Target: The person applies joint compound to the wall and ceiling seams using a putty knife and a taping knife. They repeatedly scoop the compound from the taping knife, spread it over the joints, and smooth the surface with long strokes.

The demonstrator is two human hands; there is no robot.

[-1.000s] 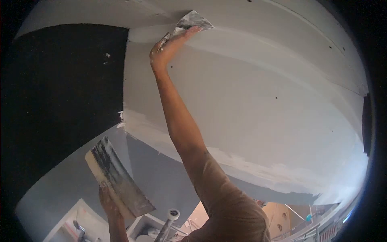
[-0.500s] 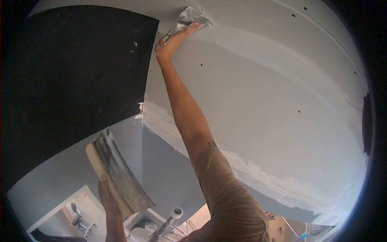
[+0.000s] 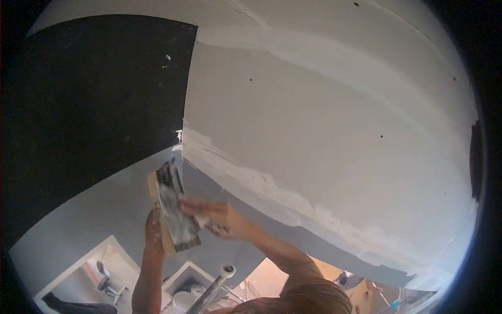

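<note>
My left hand (image 3: pixel 153 230) is closed around the pale back edge of a wide broad knife (image 3: pixel 177 214), held tilted up in front of the grey-blue wall. Dark streaks and smears of whitish compound cover its metal blade. My right hand (image 3: pixel 218 217) is at the right side of that blade, fingers bent, blurred by motion. It grips a putty knife, mostly hidden behind the fingers and against the wide blade. White compound marks the fingers of this hand.
Above is a grey board ceiling (image 3: pixel 303 120) with screw dots and whitish filled seams. A black panel (image 3: pixel 99 99) fills the upper left. Below stand a white-framed mirror (image 3: pixel 112 248), a white tube (image 3: pixel 217 285) and a bucket (image 3: pixel 184 299). A person (image 3: pixel 345 280) shows at lower right.
My right hand has come down from the ceiling seam to the wide blade. My left hand has brought the broad knife slightly right and turned it more upright.
</note>
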